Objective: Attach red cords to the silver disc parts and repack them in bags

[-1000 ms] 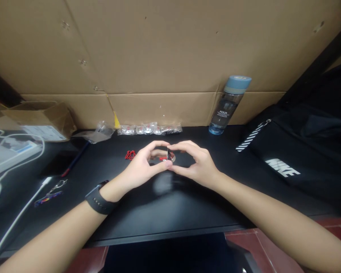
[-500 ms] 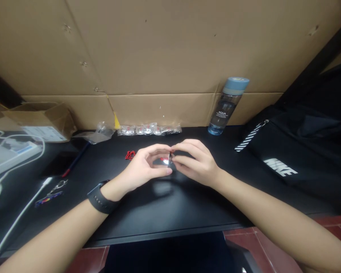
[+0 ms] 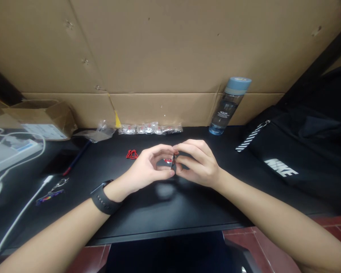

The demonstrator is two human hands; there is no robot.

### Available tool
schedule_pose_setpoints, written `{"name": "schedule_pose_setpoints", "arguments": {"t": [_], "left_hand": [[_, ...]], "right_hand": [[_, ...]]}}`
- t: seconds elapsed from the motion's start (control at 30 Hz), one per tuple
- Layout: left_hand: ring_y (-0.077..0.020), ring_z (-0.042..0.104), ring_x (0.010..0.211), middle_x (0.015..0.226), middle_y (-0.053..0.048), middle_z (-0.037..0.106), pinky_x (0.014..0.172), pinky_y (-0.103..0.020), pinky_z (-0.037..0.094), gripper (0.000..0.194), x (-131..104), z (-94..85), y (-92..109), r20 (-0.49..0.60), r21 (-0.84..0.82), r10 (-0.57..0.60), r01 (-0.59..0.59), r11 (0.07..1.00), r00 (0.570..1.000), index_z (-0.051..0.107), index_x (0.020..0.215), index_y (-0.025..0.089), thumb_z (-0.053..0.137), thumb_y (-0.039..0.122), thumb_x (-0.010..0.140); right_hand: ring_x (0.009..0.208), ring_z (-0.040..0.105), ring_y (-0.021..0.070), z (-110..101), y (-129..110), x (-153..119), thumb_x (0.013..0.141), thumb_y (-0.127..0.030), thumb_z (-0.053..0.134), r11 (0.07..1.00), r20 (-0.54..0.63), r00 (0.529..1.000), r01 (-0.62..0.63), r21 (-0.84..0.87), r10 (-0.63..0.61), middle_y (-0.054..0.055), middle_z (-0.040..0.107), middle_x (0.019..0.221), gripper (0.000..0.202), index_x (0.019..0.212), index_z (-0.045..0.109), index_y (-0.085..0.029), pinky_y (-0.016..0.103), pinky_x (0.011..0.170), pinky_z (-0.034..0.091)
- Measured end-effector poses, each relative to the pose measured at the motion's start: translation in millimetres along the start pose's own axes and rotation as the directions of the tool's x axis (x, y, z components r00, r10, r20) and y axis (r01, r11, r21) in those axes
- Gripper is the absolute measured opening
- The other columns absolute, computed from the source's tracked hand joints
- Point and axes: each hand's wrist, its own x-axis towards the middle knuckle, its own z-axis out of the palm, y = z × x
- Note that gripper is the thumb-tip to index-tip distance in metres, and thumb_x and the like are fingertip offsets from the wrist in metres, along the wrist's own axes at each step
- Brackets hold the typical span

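Note:
Over the middle of the black table I hold a small shiny disc-like piece (image 3: 173, 161), seen nearly edge-on and largely covered by my fingers. My left hand (image 3: 147, 167), with a black watch on its wrist, curls round it, fingertips at its top and thumb at its lower edge. From the other side, my right hand (image 3: 200, 163) has its bent fingers against the piece. A bit of red shows between the fingers of my left hand. Just left of that hand, a bundle of red cord (image 3: 132, 154) lies on the table.
Several plastic-wrapped shiny pieces (image 3: 149, 129) line the cardboard wall, near a clear bag (image 3: 98, 133). A water bottle (image 3: 226, 108) leans at back right beside a black bag (image 3: 281, 151). On the left are an open carton (image 3: 45, 119), a white cable (image 3: 22, 216) and a keychain (image 3: 51, 194).
Both hands stay together round the shiny piece, which has turned slightly and sits a little further right in view. My left hand has shifted a bit to the right.

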Motion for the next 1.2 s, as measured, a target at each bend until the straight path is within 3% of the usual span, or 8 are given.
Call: {"name": "schedule_pose_setpoints", "arguments": {"t": [0.2,0.33,0.47,0.53,0.63,0.87,1.0,1.2], "left_hand": [[-0.0258,0.063,0.123,0.129,-0.011,0.067,0.097,-0.039,0.058,0.047,1.7,-4.0,2.2,-0.029,0.087,0.026,-0.023,0.996,0.999,0.065,0.117,0.021,0.085,0.013,0.075],[-0.0268,0.064,0.122,0.131,-0.010,0.067,0.101,-0.044,0.056,0.048,2.9,-9.1,0.9,0.060,0.261,0.048,-0.062,0.963,0.997,0.062,0.121,0.024,0.082,0.018,0.078],[-0.0329,0.055,0.133,0.139,-0.010,0.063,0.115,-0.053,0.041,0.062,3.9,-16.5,-0.7,0.134,0.735,0.143,-0.196,0.649,0.981,0.061,0.132,0.028,0.086,0.028,0.076],[-0.0342,0.049,0.139,0.147,-0.011,0.059,0.115,-0.055,0.037,0.049,5.8,-17.7,-3.4,0.156,0.847,0.142,-0.207,0.490,0.977,0.063,0.132,0.029,0.078,0.035,0.086],[-0.0335,0.046,0.142,0.152,-0.012,0.057,0.113,-0.055,0.035,0.038,11.2,-16.5,-12.0,0.147,0.899,0.092,-0.171,0.403,0.985,0.064,0.136,0.029,0.062,0.039,0.099],[-0.0287,0.059,0.128,0.125,-0.006,0.076,0.108,-0.048,0.037,0.029,20.9,-20.0,-24.5,0.094,0.902,0.114,-0.133,0.411,0.989,0.076,0.119,0.030,0.050,0.034,0.106],[-0.0220,0.069,0.103,0.108,-0.003,0.081,0.098,-0.037,0.045,0.023,19.1,-20.9,-14.4,0.051,0.857,0.223,-0.158,0.491,0.973,0.079,0.104,0.027,0.056,0.026,0.103],[-0.0231,0.070,0.100,0.096,0.002,0.082,0.093,-0.038,0.048,0.015,15.6,-13.8,-9.8,-0.089,0.845,0.285,-0.079,0.528,0.954,0.076,0.109,0.029,0.071,0.029,0.095]], "right_hand": [[0.108,0.067,0.0305,-5.4,3.4,4.8,0.081,-0.010,0.068,0.999,-0.037,0.999,-0.034,0.007,0.034,0.007,0.072,0.120,0.019,0.090,0.069,-0.027,0.051,0.089,0.058],[0.107,0.066,0.0302,-6.6,9.5,5.7,0.078,-0.011,0.067,0.993,-0.008,0.997,-0.081,0.083,0.082,0.009,0.072,0.117,0.017,0.087,0.067,-0.025,0.051,0.090,0.057],[0.085,0.068,0.0228,-12.8,19.9,5.9,0.076,-0.009,0.064,0.978,0.116,0.983,-0.156,0.138,0.141,0.006,0.074,0.097,0.016,0.084,0.064,-0.023,0.040,0.079,0.056],[0.071,0.065,0.0177,-17.5,25.9,5.2,0.076,-0.008,0.064,0.957,0.185,0.957,-0.251,0.149,0.222,0.002,0.072,0.082,0.015,0.082,0.063,-0.022,0.032,0.070,0.053],[0.061,0.062,0.0133,-21.6,33.9,3.0,0.076,-0.010,0.069,0.900,0.246,0.903,-0.398,0.178,0.351,-0.002,0.068,0.071,0.011,0.076,0.064,-0.020,0.025,0.061,0.047],[0.063,0.059,0.0120,-15.1,42.8,-0.3,0.075,-0.005,0.067,0.886,0.347,0.883,-0.406,0.225,0.317,-0.002,0.063,0.070,0.014,0.075,0.067,-0.018,0.024,0.061,0.045],[0.065,0.061,0.0125,-13.1,44.3,-0.9,0.078,-0.005,0.067,0.872,0.321,0.889,-0.414,0.261,0.325,0.001,0.068,0.077,0.014,0.080,0.074,-0.018,0.025,0.064,0.048],[0.066,0.064,0.0138,-15.8,39.8,2.4,0.082,-0.010,0.071,0.869,0.186,0.907,-0.416,0.267,0.377,0.002,0.071,0.077,0.010,0.083,0.076,-0.019,0.027,0.064,0.052]]}}
